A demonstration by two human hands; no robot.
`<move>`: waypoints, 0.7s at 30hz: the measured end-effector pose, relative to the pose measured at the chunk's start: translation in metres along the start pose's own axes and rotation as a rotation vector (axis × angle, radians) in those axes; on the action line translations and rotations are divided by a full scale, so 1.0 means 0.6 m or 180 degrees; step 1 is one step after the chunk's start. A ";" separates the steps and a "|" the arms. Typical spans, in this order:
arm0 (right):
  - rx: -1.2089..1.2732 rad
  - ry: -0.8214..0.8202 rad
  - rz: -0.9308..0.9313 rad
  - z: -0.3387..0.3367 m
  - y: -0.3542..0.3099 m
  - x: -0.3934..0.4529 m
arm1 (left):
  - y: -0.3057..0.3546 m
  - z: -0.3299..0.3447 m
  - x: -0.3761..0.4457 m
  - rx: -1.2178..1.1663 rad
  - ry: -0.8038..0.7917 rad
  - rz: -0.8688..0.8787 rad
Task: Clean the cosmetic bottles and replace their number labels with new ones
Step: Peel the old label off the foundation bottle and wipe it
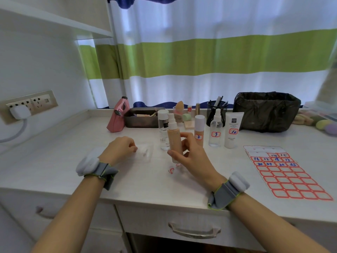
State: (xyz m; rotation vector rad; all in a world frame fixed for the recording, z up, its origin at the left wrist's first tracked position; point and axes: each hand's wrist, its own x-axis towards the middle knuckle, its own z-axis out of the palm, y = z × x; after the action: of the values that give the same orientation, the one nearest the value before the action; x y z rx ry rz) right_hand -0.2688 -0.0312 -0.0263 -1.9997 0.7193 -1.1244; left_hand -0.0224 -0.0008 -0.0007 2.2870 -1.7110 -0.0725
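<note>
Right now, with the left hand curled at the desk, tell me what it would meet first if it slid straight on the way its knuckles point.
Most likely the clear plastic tray, lying right in front of the left hand. Beyond that stands the clear bottle, though depth is hard to judge.

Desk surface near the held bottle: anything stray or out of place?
Yes. Small red-edged label scraps lie loose on the desk just below the beige spray bottle that the right hand holds; they look like peeled-off old labels, not yet binned.
</note>
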 end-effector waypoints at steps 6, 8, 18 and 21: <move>-0.0036 0.0004 -0.0025 0.000 0.000 -0.001 | 0.014 0.006 -0.006 0.0163 0.0022 -0.0006; -0.0044 -0.0005 -0.0021 0.001 0.001 -0.001 | 0.013 0.003 -0.004 0.0167 0.0048 0.0027; -0.0138 -0.0064 -0.0050 0.001 -0.001 -0.004 | 0.023 0.023 -0.005 0.0290 0.0270 -0.0021; -0.0142 -0.0087 -0.0050 0.001 -0.002 -0.005 | 0.024 0.016 -0.003 0.0290 0.0253 -0.0073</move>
State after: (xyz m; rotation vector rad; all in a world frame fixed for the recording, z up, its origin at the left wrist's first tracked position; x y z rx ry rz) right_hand -0.2698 -0.0281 -0.0269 -2.0576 0.7214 -1.0969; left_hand -0.0385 -0.0045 -0.0062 2.3411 -1.6810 0.0924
